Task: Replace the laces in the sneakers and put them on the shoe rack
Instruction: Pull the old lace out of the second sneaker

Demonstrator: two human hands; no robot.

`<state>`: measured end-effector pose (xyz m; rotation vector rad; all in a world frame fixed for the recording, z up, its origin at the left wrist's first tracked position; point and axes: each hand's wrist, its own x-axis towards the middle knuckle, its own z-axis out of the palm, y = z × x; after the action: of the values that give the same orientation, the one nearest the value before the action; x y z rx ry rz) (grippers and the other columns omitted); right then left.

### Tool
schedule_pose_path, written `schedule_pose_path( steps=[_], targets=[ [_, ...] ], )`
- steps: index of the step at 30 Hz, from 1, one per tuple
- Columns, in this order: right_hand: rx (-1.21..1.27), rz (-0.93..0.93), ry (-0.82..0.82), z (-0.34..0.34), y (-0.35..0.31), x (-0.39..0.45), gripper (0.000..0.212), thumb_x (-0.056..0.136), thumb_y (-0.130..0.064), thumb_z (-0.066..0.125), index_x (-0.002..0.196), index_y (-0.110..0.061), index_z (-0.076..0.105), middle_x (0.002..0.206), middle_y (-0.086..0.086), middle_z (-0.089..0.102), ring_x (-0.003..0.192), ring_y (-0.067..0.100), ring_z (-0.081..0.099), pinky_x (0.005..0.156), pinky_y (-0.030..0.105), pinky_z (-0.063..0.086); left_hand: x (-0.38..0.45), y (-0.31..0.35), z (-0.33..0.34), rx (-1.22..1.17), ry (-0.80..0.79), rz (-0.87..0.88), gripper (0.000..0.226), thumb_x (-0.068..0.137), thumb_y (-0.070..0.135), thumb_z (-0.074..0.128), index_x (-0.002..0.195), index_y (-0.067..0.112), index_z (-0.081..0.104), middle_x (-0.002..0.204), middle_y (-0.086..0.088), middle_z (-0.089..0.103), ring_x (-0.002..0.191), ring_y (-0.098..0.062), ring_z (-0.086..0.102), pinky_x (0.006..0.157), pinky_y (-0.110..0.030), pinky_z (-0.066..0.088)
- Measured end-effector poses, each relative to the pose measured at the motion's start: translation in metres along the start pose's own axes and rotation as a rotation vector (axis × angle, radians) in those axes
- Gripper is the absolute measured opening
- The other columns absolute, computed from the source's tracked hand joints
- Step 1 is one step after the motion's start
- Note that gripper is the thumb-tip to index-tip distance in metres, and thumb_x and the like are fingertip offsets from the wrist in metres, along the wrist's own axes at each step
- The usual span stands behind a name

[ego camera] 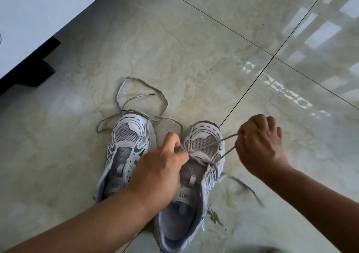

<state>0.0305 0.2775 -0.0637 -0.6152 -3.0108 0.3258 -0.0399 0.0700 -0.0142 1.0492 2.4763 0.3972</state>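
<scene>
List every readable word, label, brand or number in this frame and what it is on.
Left sneaker's tongue label: printed lettering, upside down and too blurred to read.
Right sneaker's tongue label: printed lettering, upside down and blurred; not reliably legible.
No other text or numbers visible.

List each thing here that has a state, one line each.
Left sneaker: unlaced, upright on the floor.
Loose lace: lying across the left sneaker's toe.
Right sneaker: partly laced, upright.
Right sneaker's lace: pulled taut.
Left hand: pinching the lace.
Right hand: gripping the lace.
</scene>
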Motion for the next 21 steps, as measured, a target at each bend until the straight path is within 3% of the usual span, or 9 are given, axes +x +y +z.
schedule_pose_path(
  steps=[3, 6, 10, 14, 16, 18, 21],
  targets=[
    [-0.051, 0.087, 0.012, 0.005, 0.011, 0.001, 0.008, 0.080, -0.006, 0.060, 0.074, -0.001, 0.057, 0.084, 0.016, 0.047, 0.078, 0.034, 0.043, 0.068, 0.040, 0.030, -0.002, 0.001, 0.003, 0.008, 0.019, 0.045, 0.031, 0.053, -0.003, 0.075, 0.073, 0.019, 0.067, 0.090, 0.000, 0.053, 0.044, -0.006, 0.030, 0.038, -0.016, 0.026],
    [-0.120, 0.208, -0.054, 0.010, 0.015, 0.003, 0.004, 0.084, -0.005, 0.055, 0.085, -0.002, 0.058, 0.093, 0.018, 0.046, 0.088, 0.034, 0.039, 0.074, 0.039, 0.025, -0.002, 0.001, 0.003, -0.016, 0.025, 0.043, 0.029, 0.055, -0.002, 0.076, 0.073, 0.019, 0.068, 0.088, 0.001, 0.053, 0.042, -0.008, 0.041, 0.037, -0.017, 0.029],
    [-0.154, 0.409, -0.154, -0.001, 0.036, 0.017, 0.014, 0.088, -0.009, 0.048, 0.097, -0.005, 0.058, 0.106, 0.016, 0.043, 0.099, 0.033, 0.036, 0.084, 0.040, 0.028, -0.005, -0.003, 0.007, -0.045, 0.019, 0.048, 0.021, 0.063, -0.001, 0.070, 0.073, 0.017, 0.066, 0.085, 0.002, 0.049, 0.047, -0.013, 0.050, 0.036, -0.027, 0.041],
    [0.105, 0.164, -0.070, 0.001, 0.028, 0.010, 0.011, 0.085, -0.010, 0.059, 0.091, -0.005, 0.066, 0.096, 0.014, 0.052, 0.094, 0.034, 0.044, 0.077, 0.036, 0.031, -0.007, -0.005, 0.010, -0.086, 0.023, 0.042, 0.021, 0.066, 0.005, 0.073, 0.080, 0.020, 0.068, 0.080, 0.005, 0.050, 0.052, -0.011, 0.053, 0.040, -0.027, 0.045],
    [0.251, 0.003, -0.003, -0.001, 0.012, 0.007, 0.021, 0.080, -0.015, 0.059, 0.098, -0.008, 0.069, 0.089, 0.010, 0.054, 0.088, 0.030, 0.048, 0.074, 0.034, 0.032, -0.008, -0.005, 0.011, -0.112, 0.029, 0.039, 0.026, 0.066, 0.009, 0.076, 0.086, 0.023, 0.070, 0.076, 0.006, 0.052, 0.054, -0.011, 0.054, 0.042, -0.025, 0.046],
    [0.363, -0.166, -0.026, -0.005, -0.006, 0.003, 0.032, 0.077, -0.019, 0.053, 0.103, -0.014, 0.069, 0.090, 0.005, 0.054, 0.086, 0.023, 0.047, 0.074, 0.033, 0.035, -0.008, -0.005, 0.012, -0.139, 0.030, 0.044, 0.028, 0.067, 0.010, 0.077, 0.091, 0.024, 0.070, 0.073, 0.007, 0.052, 0.053, -0.012, 0.055, 0.042, -0.024, 0.046],
    [0.408, -0.367, -0.134, -0.007, -0.030, -0.004, 0.028, 0.077, -0.028, 0.052, 0.098, -0.025, 0.070, 0.093, -0.001, 0.056, 0.089, 0.018, 0.044, 0.073, 0.033, 0.035, -0.008, -0.004, 0.012, -0.132, 0.031, 0.045, 0.018, 0.069, 0.013, 0.076, 0.082, 0.022, 0.069, 0.068, 0.009, 0.045, 0.052, -0.011, 0.052, 0.043, -0.022, 0.041]
  ],
)
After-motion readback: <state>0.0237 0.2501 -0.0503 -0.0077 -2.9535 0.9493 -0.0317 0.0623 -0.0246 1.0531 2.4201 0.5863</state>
